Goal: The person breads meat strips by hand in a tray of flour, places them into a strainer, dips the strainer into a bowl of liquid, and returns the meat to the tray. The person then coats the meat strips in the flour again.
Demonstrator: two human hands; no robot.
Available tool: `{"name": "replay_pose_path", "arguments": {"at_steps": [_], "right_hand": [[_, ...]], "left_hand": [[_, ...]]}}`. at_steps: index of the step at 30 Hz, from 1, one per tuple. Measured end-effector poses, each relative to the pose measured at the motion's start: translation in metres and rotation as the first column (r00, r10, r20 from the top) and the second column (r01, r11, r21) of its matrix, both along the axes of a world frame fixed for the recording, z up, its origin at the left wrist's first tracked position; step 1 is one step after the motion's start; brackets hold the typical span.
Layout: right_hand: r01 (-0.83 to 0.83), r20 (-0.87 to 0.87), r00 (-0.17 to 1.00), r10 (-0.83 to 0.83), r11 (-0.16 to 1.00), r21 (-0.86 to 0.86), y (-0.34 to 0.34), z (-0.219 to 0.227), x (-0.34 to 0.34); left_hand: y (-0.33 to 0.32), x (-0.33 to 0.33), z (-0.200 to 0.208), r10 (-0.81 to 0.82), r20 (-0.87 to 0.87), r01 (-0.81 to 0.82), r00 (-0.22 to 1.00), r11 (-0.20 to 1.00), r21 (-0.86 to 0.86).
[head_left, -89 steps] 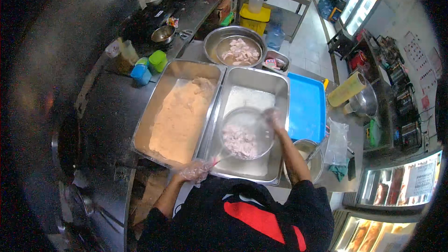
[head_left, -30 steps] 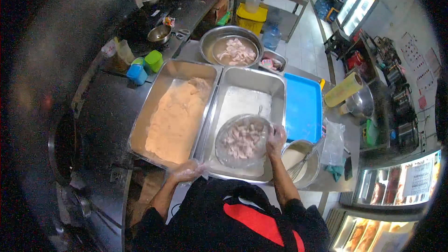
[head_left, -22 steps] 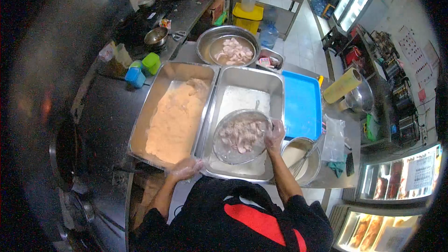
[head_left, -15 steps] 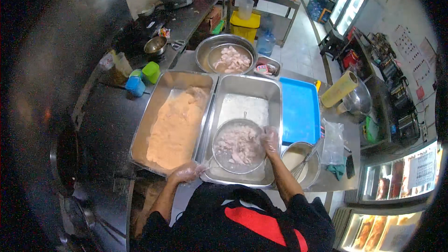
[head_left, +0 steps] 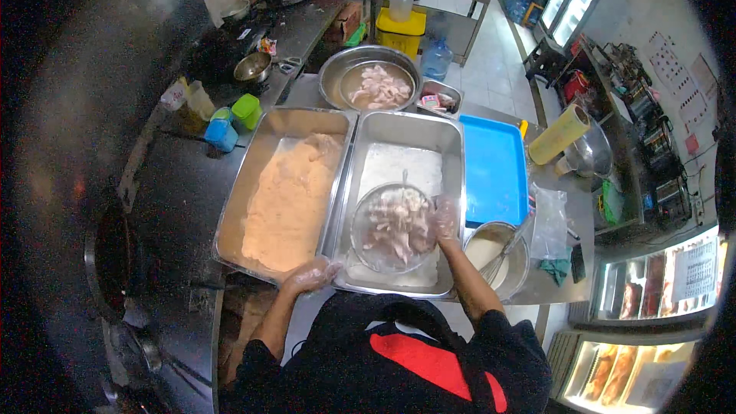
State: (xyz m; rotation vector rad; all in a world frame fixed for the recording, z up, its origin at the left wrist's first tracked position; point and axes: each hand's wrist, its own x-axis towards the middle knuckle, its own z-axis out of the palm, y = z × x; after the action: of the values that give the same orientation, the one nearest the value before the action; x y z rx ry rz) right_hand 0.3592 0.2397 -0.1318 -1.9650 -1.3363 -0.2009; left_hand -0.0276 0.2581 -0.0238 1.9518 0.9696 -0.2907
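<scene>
Strainer (head_left: 383, 262) of pale meat pieces (head_left: 399, 231), held over the white-powder pan (head_left: 410, 138).
Gloved left hand (head_left: 310, 274) is wrapped around its handle end; gloved right hand (head_left: 445, 222) is against the rim, can't tell if it's pinching. Orange-powder pan (head_left: 303, 123) sits just left.

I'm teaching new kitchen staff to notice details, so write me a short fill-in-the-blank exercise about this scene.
1. The strainer holds meat pieces over ____ powder.
2. The orange powder lies to the ____ of the strainer.
3. The shallow plastic tray beside the steel pans is colored ____.
4. A ____ rests in the round pot of pale liquid.

Missing words: white; left; blue; whisk.
</scene>
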Motion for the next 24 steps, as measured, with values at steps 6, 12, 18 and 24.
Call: {"name": "replay_pose_path", "arguments": {"at_steps": [6, 12, 18, 24], "right_hand": [[-0.038, -0.579, 0.816, -0.003, 0.997, -0.060, 0.019, 0.091, 0.000], [-0.334, -0.257, 0.905, 0.339, 0.940, 0.064, 0.042, 0.043, 0.046], [-0.536, 0.031, 0.843, 0.537, 0.843, -0.049, 0.052, 0.082, 0.002], [-0.424, -0.192, 0.890, 0.413, 0.906, -0.016, 0.048, 0.044, 0.023]], "left_hand": [[-0.010, -0.021, -0.023, -0.192, 0.294, 0.141, 0.936, 0.972, 0.187], [-0.005, -0.021, -0.024, -0.067, 0.356, 0.049, 0.932, 0.997, 0.058], [-0.017, -0.025, -0.005, 0.245, 0.097, -0.182, 0.965, 0.886, -0.426], [-0.016, -0.008, 0.020, 0.343, 0.132, -0.235, 0.930, 0.831, -0.505]]}}
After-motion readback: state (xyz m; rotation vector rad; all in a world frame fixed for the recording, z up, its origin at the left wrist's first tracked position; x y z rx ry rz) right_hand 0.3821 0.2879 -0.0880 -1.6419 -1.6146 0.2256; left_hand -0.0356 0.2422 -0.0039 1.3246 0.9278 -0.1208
